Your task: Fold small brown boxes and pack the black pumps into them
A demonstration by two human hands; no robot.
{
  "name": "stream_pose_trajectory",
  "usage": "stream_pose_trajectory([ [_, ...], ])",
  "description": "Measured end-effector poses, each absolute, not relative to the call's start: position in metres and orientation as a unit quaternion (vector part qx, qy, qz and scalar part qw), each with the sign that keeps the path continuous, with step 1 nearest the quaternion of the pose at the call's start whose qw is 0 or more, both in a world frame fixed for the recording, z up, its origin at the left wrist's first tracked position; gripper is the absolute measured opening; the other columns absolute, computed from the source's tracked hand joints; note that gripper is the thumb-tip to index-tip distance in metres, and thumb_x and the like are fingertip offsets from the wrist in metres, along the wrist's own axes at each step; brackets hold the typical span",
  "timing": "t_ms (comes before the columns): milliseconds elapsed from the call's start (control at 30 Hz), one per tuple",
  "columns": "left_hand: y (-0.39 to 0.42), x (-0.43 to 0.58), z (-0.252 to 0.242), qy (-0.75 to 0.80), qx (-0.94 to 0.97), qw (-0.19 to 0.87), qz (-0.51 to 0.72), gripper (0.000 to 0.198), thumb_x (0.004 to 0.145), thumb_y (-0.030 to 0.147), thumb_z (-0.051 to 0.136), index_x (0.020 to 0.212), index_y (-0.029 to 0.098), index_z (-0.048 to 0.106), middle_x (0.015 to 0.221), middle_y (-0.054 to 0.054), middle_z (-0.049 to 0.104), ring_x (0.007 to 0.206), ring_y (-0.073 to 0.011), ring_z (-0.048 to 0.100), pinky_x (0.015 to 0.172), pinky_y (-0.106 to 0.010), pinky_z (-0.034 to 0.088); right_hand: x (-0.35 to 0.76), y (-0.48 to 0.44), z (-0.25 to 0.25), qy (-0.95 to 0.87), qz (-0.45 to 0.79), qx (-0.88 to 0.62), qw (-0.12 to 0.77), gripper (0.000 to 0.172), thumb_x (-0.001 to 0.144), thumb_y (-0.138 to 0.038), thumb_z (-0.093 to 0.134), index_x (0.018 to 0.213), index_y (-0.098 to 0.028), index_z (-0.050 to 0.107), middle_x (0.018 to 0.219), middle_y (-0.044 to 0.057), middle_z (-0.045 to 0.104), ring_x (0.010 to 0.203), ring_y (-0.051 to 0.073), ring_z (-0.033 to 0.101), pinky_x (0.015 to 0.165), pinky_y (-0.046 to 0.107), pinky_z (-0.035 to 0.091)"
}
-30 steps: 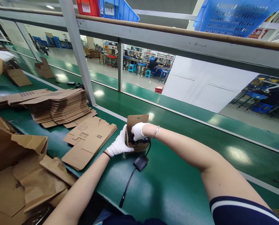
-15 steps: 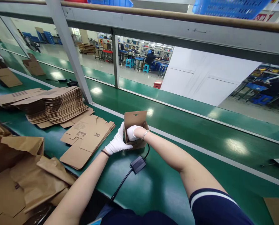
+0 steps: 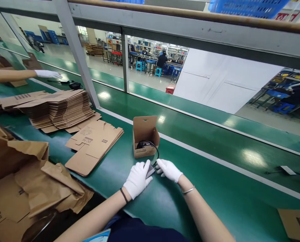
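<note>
An open cardboard box stands upright on the green bench, its back flap raised. Dark coiled cable and a black part lie inside it. From the box a black cable arches over the front wall down to a small dark rectangular adapter. My left hand, in a white glove, is closed around the adapter in front of the box. Just right of it, my gloved right hand pinches the cable where it meets the adapter; its fingertips are partly hidden.
Flattened cartons lie left of the box, with a taller stack behind. Crumpled brown paper fills the lower left. A co-worker's gloved hand reaches over the conveyor. A metal post stands ahead.
My right hand has come out of the box and my left hand has let go of its side; both are now at the adapter. A co-worker's arm has reached in at left.
</note>
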State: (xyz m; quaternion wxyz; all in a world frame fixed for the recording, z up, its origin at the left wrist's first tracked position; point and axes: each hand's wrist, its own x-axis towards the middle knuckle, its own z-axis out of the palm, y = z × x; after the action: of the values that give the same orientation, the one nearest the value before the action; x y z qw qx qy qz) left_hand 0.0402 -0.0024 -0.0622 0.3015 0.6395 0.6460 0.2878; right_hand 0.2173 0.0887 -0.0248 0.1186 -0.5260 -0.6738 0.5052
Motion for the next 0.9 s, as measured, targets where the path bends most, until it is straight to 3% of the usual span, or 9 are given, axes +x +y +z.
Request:
stream_pose_trajectory([
  [100, 0.009, 0.042, -0.056, 0.611, 0.613, 0.385, 0.319, 0.066, 0.087, 0.058, 0.053, 0.135, 0.014, 0.054, 0.119, -0.019, 0.063, 0.113, -0.0361, 0.055, 0.099, -0.052, 0.042, 0.221, 0.08, -0.038, -0.616, 0.578, -0.513, 0.15, 0.054, 0.102, -0.054, 0.027, 0.111, -0.013, 0.06, 0.103, 0.015, 0.07, 0.07, 0.014, 0.068, 0.053, 0.021, 0.05],
  [167, 0.011, 0.042, -0.048, 0.572, 0.599, 0.449, 0.335, 0.069, 0.097, 0.063, 0.023, 0.133, 0.013, 0.056, 0.116, -0.017, 0.066, 0.099, -0.0281, 0.063, 0.088, -0.043, 0.05, 0.225, 0.077, -0.039, -0.57, 0.644, -0.475, 0.189, 0.065, 0.1, -0.061, 0.021, 0.119, -0.011, 0.059, 0.102, 0.015, 0.07, 0.061, 0.011, 0.063, 0.045, 0.018, 0.042],
  [233, 0.01, 0.046, -0.041, 0.512, 0.542, 0.543, 0.386, 0.081, 0.097, 0.063, 0.004, 0.131, 0.011, 0.056, 0.112, -0.018, 0.068, 0.087, -0.0241, 0.066, 0.077, -0.039, 0.052, 0.225, 0.072, -0.037, -0.555, 0.69, -0.412, 0.215, 0.073, 0.095, -0.072, 0.026, 0.114, -0.012, 0.063, 0.088, 0.011, 0.07, 0.051, 0.008, 0.053, 0.039, 0.017, 0.031],
  [333, 0.007, 0.052, -0.032, 0.458, 0.463, 0.617, 0.443, 0.083, 0.093, 0.072, 0.01, 0.116, 0.012, 0.062, 0.095, -0.016, 0.071, 0.074, -0.0224, 0.064, 0.069, -0.037, 0.05, 0.218, 0.066, -0.03, -0.601, 0.686, -0.351, 0.212, 0.065, 0.082, -0.076, 0.051, 0.09, -0.013, 0.067, 0.066, 0.001, 0.062, 0.05, 0.008, 0.045, 0.044, 0.019, 0.033],
  [467, 0.011, 0.033, -0.008, 0.565, 0.568, 0.456, 0.389, 0.054, 0.091, 0.067, 0.039, 0.079, 0.02, 0.063, 0.068, -0.004, 0.064, 0.067, -0.021, 0.06, 0.07, -0.036, 0.049, 0.216, 0.073, -0.001, -0.687, 0.591, -0.394, 0.156, 0.038, 0.072, -0.052, 0.073, 0.078, -0.015, 0.066, 0.068, -0.001, 0.063, 0.064, 0.013, 0.055, 0.06, 0.025, 0.043],
  [567, 0.028, 0.012, 0.025, 0.612, 0.711, 0.181, 0.295, 0.033, 0.081, 0.042, 0.066, 0.105, 0.02, 0.063, 0.108, -0.009, 0.068, 0.1, -0.0265, 0.062, 0.089, -0.038, 0.048, 0.224, 0.085, 0.04, -0.823, 0.346, -0.449, 0.043, 0.024, 0.076, -0.041, 0.068, 0.072, -0.018, 0.067, 0.065, -0.001, 0.062, 0.064, 0.015, 0.057, 0.058, 0.026, 0.037],
  [667, 0.056, 0.009, 0.052, 0.615, 0.783, -0.06, 0.071, 0.063, 0.075, 0.019, 0.069, 0.134, 0.012, 0.048, 0.126, -0.018, 0.061, 0.108, -0.0303, 0.062, 0.088, -0.04, 0.048, 0.228, 0.091, 0.079, -0.876, 0.088, -0.474, -0.03, 0.02, 0.081, -0.039, 0.063, 0.078, -0.021, 0.072, 0.075, 0.003, 0.068, 0.07, 0.019, 0.062, 0.057, 0.027, 0.034],
  [800, 0.097, 0.012, 0.063, 0.603, 0.789, -0.115, -0.026, 0.035, 0.076, 0.014, 0.065, 0.111, 0.009, 0.061, 0.097, -0.018, 0.07, 0.096, -0.0312, 0.065, 0.094, -0.046, 0.041, 0.226, 0.094, 0.098, -0.875, -0.14, -0.463, -0.017, 0.017, 0.086, -0.025, 0.057, 0.093, -0.02, 0.073, 0.085, 0.009, 0.071, 0.077, 0.024, 0.065, 0.056, 0.029, 0.035],
  [900, 0.12, 0.001, 0.064, 0.555, 0.822, -0.111, -0.06, 0.044, 0.066, 0.028, 0.079, 0.105, 0.014, 0.066, 0.102, -0.014, 0.073, 0.099, -0.0299, 0.066, 0.096, -0.041, 0.039, 0.231, 0.104, 0.093, -0.874, -0.291, -0.384, 0.06, 0.029, 0.087, -0.009, 0.051, 0.107, -0.016, 0.07, 0.093, 0.012, 0.073, 0.072, 0.022, 0.06, 0.055, 0.032, 0.035],
])
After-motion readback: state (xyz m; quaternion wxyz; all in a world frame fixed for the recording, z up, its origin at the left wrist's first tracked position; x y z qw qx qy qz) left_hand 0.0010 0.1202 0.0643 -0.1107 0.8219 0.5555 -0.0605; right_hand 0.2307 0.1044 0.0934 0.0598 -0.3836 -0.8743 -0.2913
